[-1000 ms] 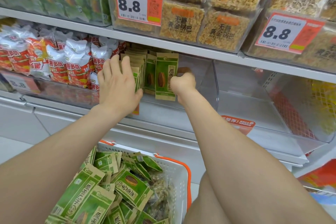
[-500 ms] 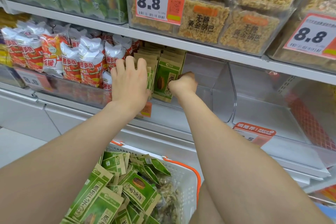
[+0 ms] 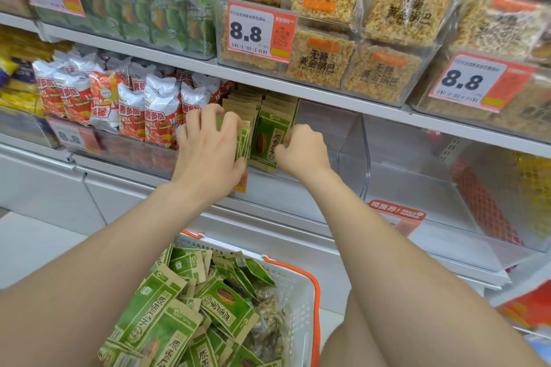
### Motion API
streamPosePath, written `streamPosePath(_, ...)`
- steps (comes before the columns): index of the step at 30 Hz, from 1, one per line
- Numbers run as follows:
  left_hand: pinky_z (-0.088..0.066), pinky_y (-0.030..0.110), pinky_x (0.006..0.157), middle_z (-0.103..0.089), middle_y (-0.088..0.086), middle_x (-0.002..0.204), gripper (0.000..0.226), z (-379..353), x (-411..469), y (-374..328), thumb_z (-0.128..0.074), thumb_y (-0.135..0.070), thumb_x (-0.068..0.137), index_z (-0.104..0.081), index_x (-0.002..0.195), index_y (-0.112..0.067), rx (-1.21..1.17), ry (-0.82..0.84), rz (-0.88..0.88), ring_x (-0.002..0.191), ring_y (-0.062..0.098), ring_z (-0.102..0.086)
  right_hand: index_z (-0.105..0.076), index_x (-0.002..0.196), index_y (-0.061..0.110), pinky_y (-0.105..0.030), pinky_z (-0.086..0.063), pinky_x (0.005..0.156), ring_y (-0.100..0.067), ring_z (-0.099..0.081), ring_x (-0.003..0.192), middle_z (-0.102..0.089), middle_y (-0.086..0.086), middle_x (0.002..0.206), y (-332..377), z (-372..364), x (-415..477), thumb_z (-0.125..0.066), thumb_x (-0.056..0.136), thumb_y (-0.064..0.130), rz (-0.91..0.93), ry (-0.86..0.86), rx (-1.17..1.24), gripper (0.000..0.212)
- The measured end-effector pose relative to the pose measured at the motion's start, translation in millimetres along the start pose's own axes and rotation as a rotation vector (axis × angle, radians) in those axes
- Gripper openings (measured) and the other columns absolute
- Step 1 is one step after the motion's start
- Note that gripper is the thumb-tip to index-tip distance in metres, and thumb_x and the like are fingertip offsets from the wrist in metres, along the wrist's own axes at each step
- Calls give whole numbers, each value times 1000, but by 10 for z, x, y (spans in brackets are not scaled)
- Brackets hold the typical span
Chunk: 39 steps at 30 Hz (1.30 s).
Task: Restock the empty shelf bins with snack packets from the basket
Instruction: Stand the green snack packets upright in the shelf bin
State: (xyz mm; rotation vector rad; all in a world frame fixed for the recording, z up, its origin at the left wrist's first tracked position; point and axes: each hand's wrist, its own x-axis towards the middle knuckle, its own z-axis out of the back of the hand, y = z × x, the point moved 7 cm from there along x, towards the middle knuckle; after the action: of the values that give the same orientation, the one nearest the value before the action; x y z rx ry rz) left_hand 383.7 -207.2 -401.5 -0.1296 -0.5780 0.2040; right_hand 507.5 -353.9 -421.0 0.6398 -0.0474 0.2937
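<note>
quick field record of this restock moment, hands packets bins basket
left hand: grips the left row of green packets
right hand: fingers curled on the right row's front packet
filling bin: clear, two upright rows, room at its right
next bin: clear, empty
basket: white, orange handles, loose packets piled inside
left neighbour: red-white bags
</note>
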Motion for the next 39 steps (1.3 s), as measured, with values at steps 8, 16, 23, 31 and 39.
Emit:
streamPosePath(8, -42, 48, 96, -56, -2, 121, 30, 7, -528, -149, -64, -36, 90, -56, 119, -31, -23, 318, -91, 117, 30, -46, -72, 91, 25, -36, -57, 73, -20, -66, 81, -69, 8, 78, 278, 123, -974, -54, 87, 20, 306, -5, 34, 20)
streamPosePath(16, -51, 38, 87, -70, -1, 119, 34, -389, -1669, -195, -60, -40, 96, -57, 128, -29, 66, 754, -228, 112, 26, -65, -72, 107, 22, -41, -59, 73, -28, -67, 89, -73, -5, 96, -261, -489, -1824, -52, 91, 21, 363, 395, -267, 26)
streamPosePath(23, -54, 34, 80, -59, -4, 111, 46, -824, -2420, -217, -67, -18, 95, -57, 138, -26, 69, 1197, -262, 101, 22, -61, -71, 97, 15, -46, -61, 73, -33, -68, 89, -71, -8, 92, -714, -1046, -2424, -52, 88, 19, 370, 694, -467, 22)
streamPosePath(31, -56, 44, 92, -52, 3, 139, 79, -1386, -2989, -196, -81, -3, 81, -47, 149, -29, 259, 1358, -520, 123, 31, -55, -63, 132, 15, -49, -58, 94, -30, -66, 114, -67, -7, 129, -877, -1248, -2401, -56, 95, 23, 293, 946, -516, 39)
streamPosePath(39, -35, 50, 113, -56, 0, 143, 81, -1615, -3071, -270, -92, -42, 73, -50, 140, -23, 444, 1315, -687, 138, 32, -36, -50, 150, 20, -36, -51, 88, -24, -62, 111, -60, -7, 138, -698, -1277, -2246, -53, 103, 29, 350, 901, -393, 48)
